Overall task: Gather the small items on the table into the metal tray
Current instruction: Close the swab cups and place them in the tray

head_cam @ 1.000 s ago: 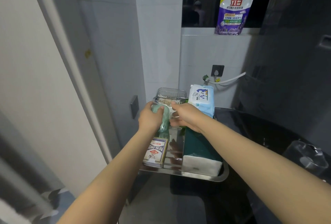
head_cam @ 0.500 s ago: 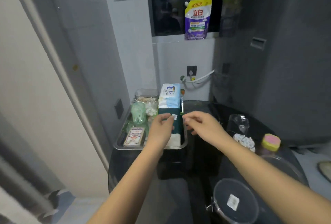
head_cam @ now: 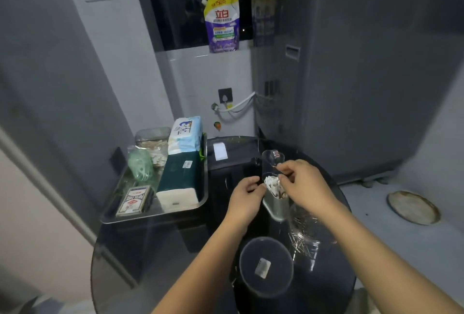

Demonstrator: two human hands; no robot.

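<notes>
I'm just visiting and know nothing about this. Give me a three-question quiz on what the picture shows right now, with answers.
1. True or false: the playing card box lies inside the metal tray.
2. Which thing do both hands touch? A) the clear box of cotton swabs B) the wet wipes pack C) the round dark lid
3. Fill in: the purple pouch stands on the window ____.

Key: 1 true. 2 A: the left hand and the right hand both hold it above the dark table. 3 sill.
</notes>
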